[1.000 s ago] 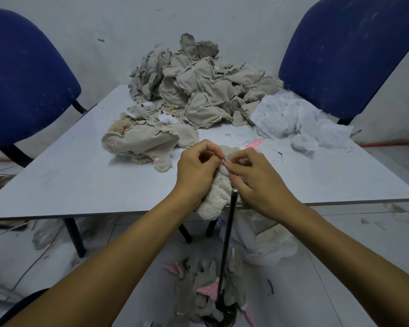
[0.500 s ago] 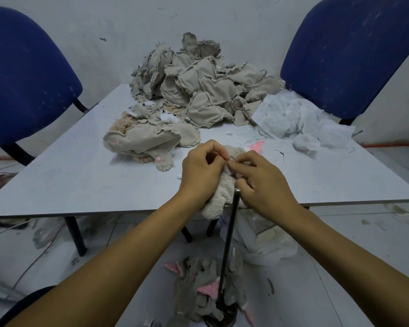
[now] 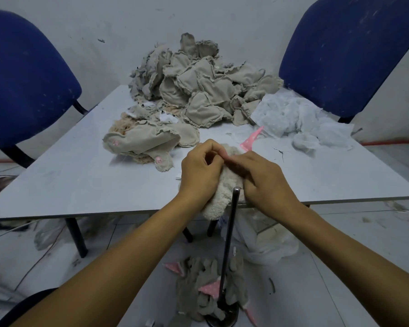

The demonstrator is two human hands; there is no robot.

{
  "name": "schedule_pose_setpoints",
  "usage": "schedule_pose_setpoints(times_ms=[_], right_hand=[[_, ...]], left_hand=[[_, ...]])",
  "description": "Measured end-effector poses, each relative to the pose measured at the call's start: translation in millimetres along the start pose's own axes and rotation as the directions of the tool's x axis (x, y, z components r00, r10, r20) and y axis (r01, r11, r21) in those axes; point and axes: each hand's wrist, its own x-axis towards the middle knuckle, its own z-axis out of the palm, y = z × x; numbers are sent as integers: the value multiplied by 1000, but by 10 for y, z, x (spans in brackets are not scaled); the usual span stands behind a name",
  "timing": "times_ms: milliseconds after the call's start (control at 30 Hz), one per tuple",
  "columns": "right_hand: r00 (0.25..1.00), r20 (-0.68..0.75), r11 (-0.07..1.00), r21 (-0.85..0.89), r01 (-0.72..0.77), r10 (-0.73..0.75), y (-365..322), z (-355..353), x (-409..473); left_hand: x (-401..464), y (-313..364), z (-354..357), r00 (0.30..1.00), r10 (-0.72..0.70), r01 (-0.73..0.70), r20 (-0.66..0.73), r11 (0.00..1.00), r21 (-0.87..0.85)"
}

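Note:
A small cream fuzzy fabric piece [image 3: 219, 201] hangs over the near edge of the grey table [image 3: 80, 180]. My left hand [image 3: 200, 171] grips its upper left side with curled fingers. My right hand [image 3: 262, 178] pinches its top edge, fingertips meeting the left hand's. A thin dark metal rod [image 3: 229, 241] rises upright from a base on the floor, and its tip sits just below the fabric between my wrists.
A heap of beige sewn fabric pieces [image 3: 198, 88] covers the table's far side, with a flatter beige piece [image 3: 147, 142] nearer, white stuffing [image 3: 293, 116] at the right and a pink scrap [image 3: 250, 140]. Two blue chairs [image 3: 26, 81] flank the table. More fabric pieces [image 3: 206, 286] lie on the floor.
Both hands have shifted slightly away from me along the table with the fuzzy piece. The white bit seen between my fingertips earlier is now hidden.

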Motion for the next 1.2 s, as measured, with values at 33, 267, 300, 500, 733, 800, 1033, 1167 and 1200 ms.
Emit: schedule_pose_setpoints(times_ms=[33, 267, 300, 500, 733, 800, 1033, 1167, 1200], right_hand=[[1000, -19, 1000, 5, -16, 16, -2, -5, 0], [974, -100, 978, 80, -194, 201, 17, -58, 38], [945, -163, 958, 94, -271, 284, 63, -87, 63], [934, 52, 933, 56, -356, 353, 40, -179, 91], [921, -385, 981, 194, 25, 52, -143, -459, 194], [924, -376, 984, 178, -8, 75, -186, -431, 158], [829, -557, 992, 66, 108, -53, -330, -506, 86], [881, -471, 997, 40, 73, -45, -346, -540, 77], [896, -444, 994, 92, 58, -11, -347, -560, 74]], left_hand=[[3, -3, -5, 1000, -6, 6, -9, 1000, -6], [70, 156, 4, 999, -25, 18, 36, 981, 191], [147, 171, -18, 999, 4, -20, 39, 910, 414], [441, 180, -116, 844, -414, 239, 341, 859, 453], [437, 437, -338, 927, -112, 132, 359, 991, -33], [395, 477, -364, 967, 70, -108, 246, 984, 145], [212, 707, -324, 904, 412, -427, 115, 855, 292], [168, 753, -368, 881, 455, -471, 127, 828, 304], [168, 752, -368, 883, 448, -469, 140, 827, 308]])
